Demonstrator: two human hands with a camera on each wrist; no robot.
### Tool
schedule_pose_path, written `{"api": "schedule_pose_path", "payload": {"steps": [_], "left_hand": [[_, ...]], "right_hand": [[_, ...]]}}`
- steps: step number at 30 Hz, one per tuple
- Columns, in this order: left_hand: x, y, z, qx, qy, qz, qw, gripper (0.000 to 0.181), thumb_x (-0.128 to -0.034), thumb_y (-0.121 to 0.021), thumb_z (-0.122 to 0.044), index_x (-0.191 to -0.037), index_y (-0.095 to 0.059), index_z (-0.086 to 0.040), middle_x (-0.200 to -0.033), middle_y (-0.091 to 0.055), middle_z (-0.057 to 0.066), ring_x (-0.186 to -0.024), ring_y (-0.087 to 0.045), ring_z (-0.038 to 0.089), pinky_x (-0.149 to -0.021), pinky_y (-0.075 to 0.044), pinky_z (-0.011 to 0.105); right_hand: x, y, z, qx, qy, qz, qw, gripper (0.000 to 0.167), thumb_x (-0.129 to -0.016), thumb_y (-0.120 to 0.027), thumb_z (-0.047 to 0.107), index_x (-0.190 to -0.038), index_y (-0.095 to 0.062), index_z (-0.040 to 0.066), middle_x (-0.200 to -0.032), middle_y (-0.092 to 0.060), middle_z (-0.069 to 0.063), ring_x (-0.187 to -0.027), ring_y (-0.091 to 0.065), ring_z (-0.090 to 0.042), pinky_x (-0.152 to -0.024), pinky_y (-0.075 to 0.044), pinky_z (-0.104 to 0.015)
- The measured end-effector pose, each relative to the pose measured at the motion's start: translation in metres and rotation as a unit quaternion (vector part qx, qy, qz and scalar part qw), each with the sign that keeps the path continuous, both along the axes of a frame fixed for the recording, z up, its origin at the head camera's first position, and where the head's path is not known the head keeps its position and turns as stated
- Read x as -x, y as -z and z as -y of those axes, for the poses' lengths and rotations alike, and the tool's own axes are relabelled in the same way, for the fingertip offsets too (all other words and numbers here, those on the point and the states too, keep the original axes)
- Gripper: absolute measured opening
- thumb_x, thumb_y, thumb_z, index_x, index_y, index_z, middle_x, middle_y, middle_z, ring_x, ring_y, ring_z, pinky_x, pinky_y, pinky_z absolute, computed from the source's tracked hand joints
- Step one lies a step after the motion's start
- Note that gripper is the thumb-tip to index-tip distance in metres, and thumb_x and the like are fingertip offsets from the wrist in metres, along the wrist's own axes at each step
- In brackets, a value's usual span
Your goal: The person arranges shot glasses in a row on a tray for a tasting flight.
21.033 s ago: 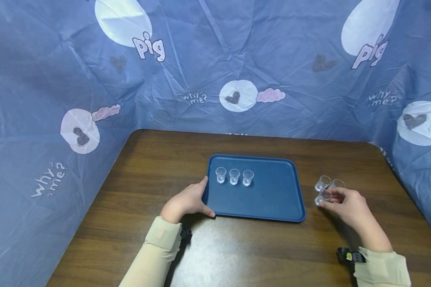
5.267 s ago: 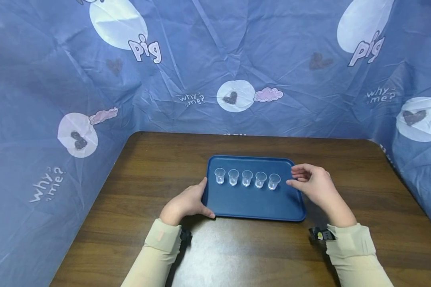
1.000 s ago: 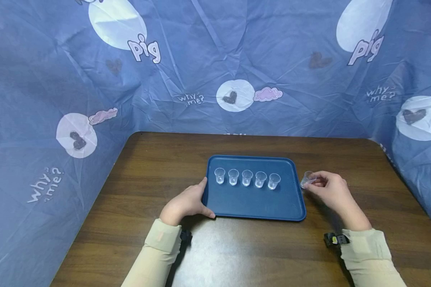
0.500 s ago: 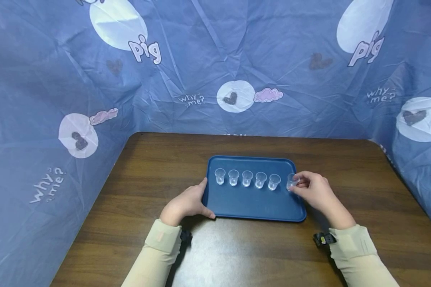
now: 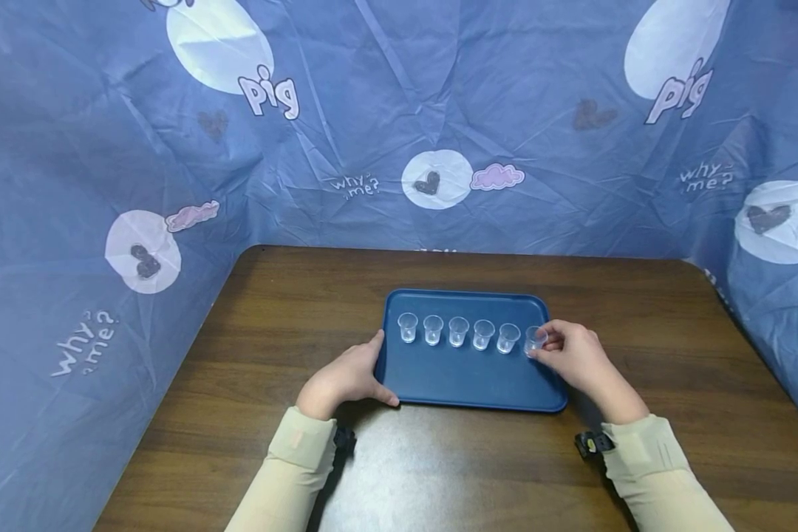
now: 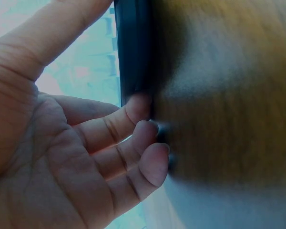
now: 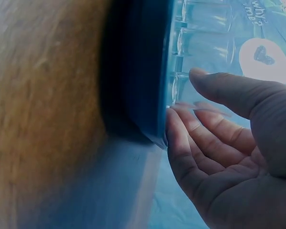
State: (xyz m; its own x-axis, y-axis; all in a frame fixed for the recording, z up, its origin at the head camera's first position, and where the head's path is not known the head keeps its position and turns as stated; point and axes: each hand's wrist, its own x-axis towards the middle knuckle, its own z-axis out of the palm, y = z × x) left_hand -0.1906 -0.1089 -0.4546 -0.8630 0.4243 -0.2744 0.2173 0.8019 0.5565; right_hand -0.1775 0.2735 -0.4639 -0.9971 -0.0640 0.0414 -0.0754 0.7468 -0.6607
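Note:
On the blue tray [image 5: 472, 380], several small clear plastic cups [image 5: 457, 332] stand upright in a row along its far half. At the right end of that row is one more clear cup [image 5: 535, 340], pinched between the thumb and fingers of my right hand [image 5: 575, 358]. It stands close beside its neighbour; in the right wrist view my right hand [image 7: 229, 138] partly hides it. My left hand [image 5: 346, 377] rests at the tray's left side, thumb stretched along the near left corner. The left wrist view shows the left hand's fingers [image 6: 152, 164] lightly bent at the tray's edge.
The tray lies on a brown wooden table [image 5: 479, 465]. Blue printed cloth [image 5: 346, 125] hangs behind the table and at both sides. Wrist cameras sit on both wrists, the right camera [image 5: 593, 444] close to the table.
Over the last second my right hand has carried the cup from beside the tray leftward to the row's right end. Earlier, fewer cups stood in the row. My left hand has stayed put.

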Motion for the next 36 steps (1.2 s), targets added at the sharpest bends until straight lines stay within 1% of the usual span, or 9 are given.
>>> {"api": "schedule_pose_path", "payload": {"steps": [3,10,20,22,25,28,30,33,36], "left_hand": [[0.000,0.001,0.000,0.001,-0.001,0.001,1.0000,0.129,-0.0672,-0.097,-0.037,-0.157,-0.019,0.010,-0.153,-0.039,0.030,-0.136,-0.044,0.038,-0.110,-0.037,0.045],[0.000,0.001,0.000,0.001,0.002,-0.004,1.0000,0.128,-0.0674,-0.097,-0.037,-0.157,-0.019,0.010,-0.153,-0.038,0.030,-0.136,-0.044,0.038,-0.111,-0.037,0.044],[0.000,0.000,-0.001,-0.002,0.004,-0.004,1.0000,0.127,-0.0680,-0.097,-0.035,-0.157,-0.019,0.011,-0.153,-0.038,0.030,-0.136,-0.044,0.037,-0.111,-0.037,0.044],[0.000,0.000,-0.001,-0.003,0.001,-0.003,1.0000,0.127,-0.0681,-0.097,-0.035,-0.157,-0.019,0.011,-0.152,-0.039,0.030,-0.136,-0.045,0.038,-0.110,-0.037,0.044],[-0.002,-0.001,0.000,-0.009,-0.003,0.004,0.9999,0.125,-0.0708,-0.095,-0.037,-0.157,-0.018,0.010,-0.153,-0.038,0.030,-0.136,-0.044,0.038,-0.111,-0.037,0.045],[-0.003,-0.003,0.003,-0.009,-0.009,0.010,0.9999,0.121,-0.0755,-0.091,-0.040,-0.158,-0.019,0.009,-0.155,-0.035,0.029,-0.140,-0.040,0.038,-0.112,-0.034,0.046],[-0.005,-0.005,0.006,0.002,-0.018,0.009,0.9998,0.118,-0.0783,-0.088,-0.044,-0.158,-0.019,0.009,-0.157,-0.032,0.030,-0.143,-0.034,0.040,-0.114,-0.031,0.048],[-0.007,-0.009,0.010,0.026,-0.039,-0.013,0.9988,0.116,-0.0799,-0.085,-0.050,-0.158,-0.021,0.007,-0.157,-0.030,0.032,-0.143,-0.029,0.047,-0.114,-0.030,0.054],[-0.008,-0.016,0.013,0.039,-0.059,-0.059,0.9957,0.115,-0.0814,-0.082,-0.054,-0.160,-0.021,0.004,-0.157,-0.027,0.033,-0.140,-0.027,0.054,-0.110,-0.029,0.064]], "right_hand": [[0.000,-0.001,0.001,-0.002,-0.001,0.003,1.0000,0.024,-0.084,-0.083,0.008,-0.101,-0.070,-0.003,-0.086,-0.069,-0.007,-0.079,-0.065,-0.021,-0.067,-0.055,-0.036],[0.002,0.000,0.001,-0.004,-0.004,-0.003,1.0000,0.023,-0.083,-0.084,0.008,-0.099,-0.071,-0.002,-0.084,-0.070,-0.005,-0.078,-0.065,-0.020,-0.066,-0.056,-0.034],[0.000,0.001,-0.001,-0.006,0.005,0.011,0.9999,0.027,-0.085,-0.083,0.009,-0.105,-0.070,-0.004,-0.090,-0.070,-0.009,-0.081,-0.066,-0.022,-0.070,-0.058,-0.038],[-0.001,0.001,-0.001,-0.002,0.004,0.006,1.0000,0.030,-0.085,-0.083,0.009,-0.107,-0.070,-0.005,-0.092,-0.071,-0.011,-0.082,-0.067,-0.023,-0.072,-0.058,-0.039],[-0.004,0.000,-0.002,0.003,0.003,-0.008,1.0000,0.036,-0.084,-0.085,0.011,-0.111,-0.069,-0.006,-0.097,-0.072,-0.014,-0.086,-0.069,-0.027,-0.074,-0.059,-0.043],[-0.008,-0.003,-0.004,0.003,0.003,-0.021,0.9998,0.044,-0.085,-0.085,0.016,-0.118,-0.067,-0.007,-0.105,-0.071,-0.018,-0.093,-0.069,-0.031,-0.078,-0.058,-0.047],[-0.009,-0.007,-0.006,0.002,0.006,-0.028,0.9996,0.051,-0.087,-0.084,0.022,-0.124,-0.064,-0.006,-0.112,-0.069,-0.021,-0.098,-0.068,-0.035,-0.081,-0.057,-0.051],[-0.013,-0.015,-0.010,-0.013,0.016,-0.039,0.9991,0.064,-0.090,-0.080,0.036,-0.134,-0.059,-0.005,-0.124,-0.064,-0.026,-0.108,-0.064,-0.043,-0.085,-0.053,-0.057],[-0.019,-0.025,-0.017,-0.046,0.025,-0.050,0.9974,0.080,-0.090,-0.076,0.050,-0.144,-0.050,-0.004,-0.139,-0.053,-0.030,-0.122,-0.053,-0.050,-0.092,-0.045,-0.066]]}}
